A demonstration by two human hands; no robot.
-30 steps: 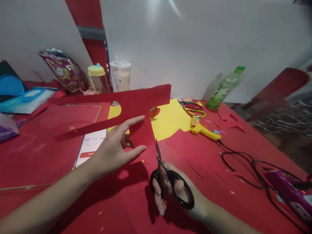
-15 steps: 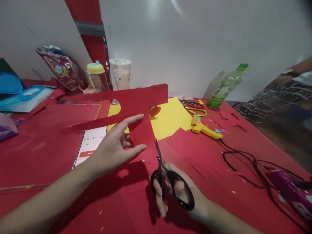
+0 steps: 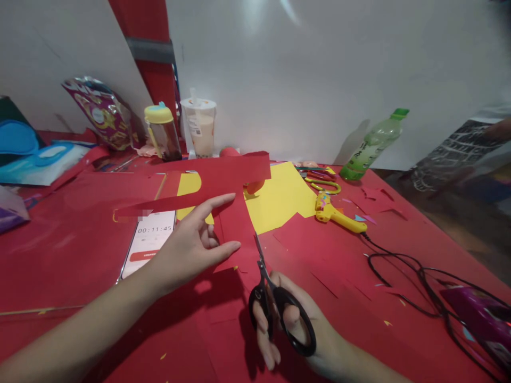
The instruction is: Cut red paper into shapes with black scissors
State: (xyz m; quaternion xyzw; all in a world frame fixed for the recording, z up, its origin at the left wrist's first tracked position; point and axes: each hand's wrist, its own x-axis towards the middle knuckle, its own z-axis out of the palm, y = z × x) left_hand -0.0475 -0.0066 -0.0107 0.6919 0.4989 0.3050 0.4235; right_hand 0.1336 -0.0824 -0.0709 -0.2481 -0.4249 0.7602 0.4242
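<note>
My left hand [image 3: 199,239] is at a cut piece of red paper [image 3: 235,170], which has a rounded notch and long strips reaching left. Its index finger and thumb stretch across the paper, and the other fingers are curled at its edge; the exact grip is partly hidden. My right hand [image 3: 293,314] holds black-handled scissors [image 3: 261,266], with thumb and fingers through the loops. The blades point up and away, close to the paper's right edge, and look nearly together. Yellow paper [image 3: 279,197] lies behind the red piece.
A phone [image 3: 149,242] showing a timer lies beside my left wrist. A yellow glue gun [image 3: 339,215], its black cord [image 3: 419,266] and a green bottle [image 3: 375,143] are at right. A drink cup [image 3: 202,130] and a yellow-lidded bottle [image 3: 163,133] stand behind. Another person's arm [image 3: 499,130] shows far right.
The red paper has dropped lower, showing more of the cup and bottle behind it. The scissors have moved slightly down, and their blades look closer together. The other person has shifted right.
</note>
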